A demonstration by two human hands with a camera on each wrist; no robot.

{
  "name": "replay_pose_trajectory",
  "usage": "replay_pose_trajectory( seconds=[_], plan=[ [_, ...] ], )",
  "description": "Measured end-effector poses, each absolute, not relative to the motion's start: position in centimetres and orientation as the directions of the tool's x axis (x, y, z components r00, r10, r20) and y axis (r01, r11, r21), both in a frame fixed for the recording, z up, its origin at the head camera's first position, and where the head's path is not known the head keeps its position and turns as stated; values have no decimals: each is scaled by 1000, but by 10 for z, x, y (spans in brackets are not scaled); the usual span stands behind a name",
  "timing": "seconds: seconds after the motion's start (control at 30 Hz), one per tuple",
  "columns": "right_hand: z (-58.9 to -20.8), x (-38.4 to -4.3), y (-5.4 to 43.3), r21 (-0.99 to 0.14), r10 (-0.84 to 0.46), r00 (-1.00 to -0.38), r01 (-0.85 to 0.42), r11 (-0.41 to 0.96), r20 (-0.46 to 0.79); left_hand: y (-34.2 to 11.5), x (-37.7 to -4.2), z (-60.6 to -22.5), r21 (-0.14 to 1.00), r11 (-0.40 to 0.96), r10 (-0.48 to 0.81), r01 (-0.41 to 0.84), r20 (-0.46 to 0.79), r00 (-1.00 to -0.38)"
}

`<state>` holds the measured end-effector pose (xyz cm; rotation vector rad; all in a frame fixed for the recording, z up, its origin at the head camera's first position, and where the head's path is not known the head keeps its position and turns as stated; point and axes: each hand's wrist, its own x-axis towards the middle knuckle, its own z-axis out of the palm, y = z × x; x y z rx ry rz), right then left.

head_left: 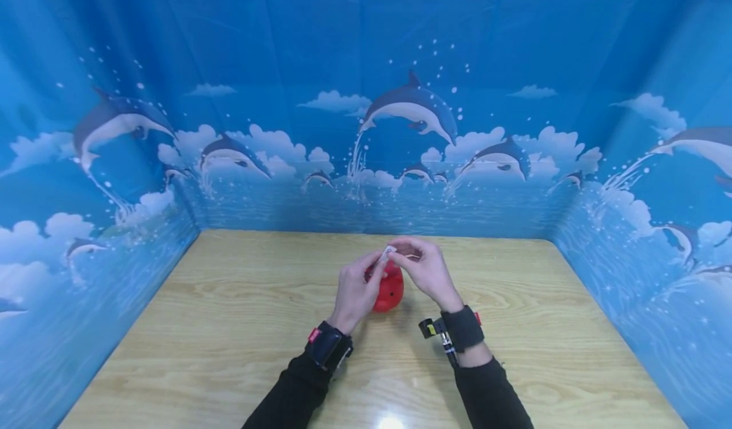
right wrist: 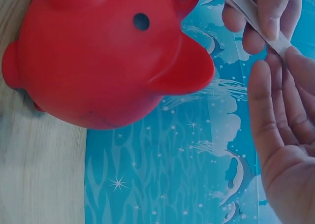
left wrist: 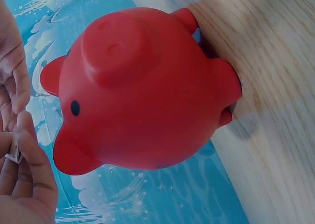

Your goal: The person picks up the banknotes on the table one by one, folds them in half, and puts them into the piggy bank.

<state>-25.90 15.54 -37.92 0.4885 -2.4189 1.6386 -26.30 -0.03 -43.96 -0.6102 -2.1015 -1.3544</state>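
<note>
A red piggy bank stands upright on the wooden table, and its snout, ears and dark eyes show in the left wrist view. Above it, both hands meet at a small folded pale strip with dark marks on it; its material is unclear. The left hand pinches the strip between thumb and fingers. From the other side, the right hand holds the strip's end with its thumb against its fingers. Neither hand visibly grips the piggy bank, whose top is partly hidden behind them in the head view.
The wooden table runs up to a blue curtain printed with dolphins, at the back and both sides. Dark bands with small devices sit on both wrists.
</note>
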Motion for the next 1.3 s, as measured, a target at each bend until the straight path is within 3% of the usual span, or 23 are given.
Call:
replay_pose_trajectory(
  seconds=[0.3, 0.6, 0.8, 1.3],
  plan=[
    [-403, -278, 160, -900, -105, -946, -325, 291, 308, -2, -266, -440, 722, 334, 65, 606, 623, -779],
    [-403, -278, 158, -947, -26, -950, -311, 78, 310, -4, -264, -439, 636, 471, 64, 611, 666, -743],
    [-405, -279, 156, -953, -2, -954, -301, 42, 301, -5, -264, -439, 587, 554, 42, 590, 688, -725],
    [-412, -279, 141, -955, -45, -973, -229, 189, 225, -8, -268, -443, 599, 531, 45, 600, 687, -726]
  ],
)
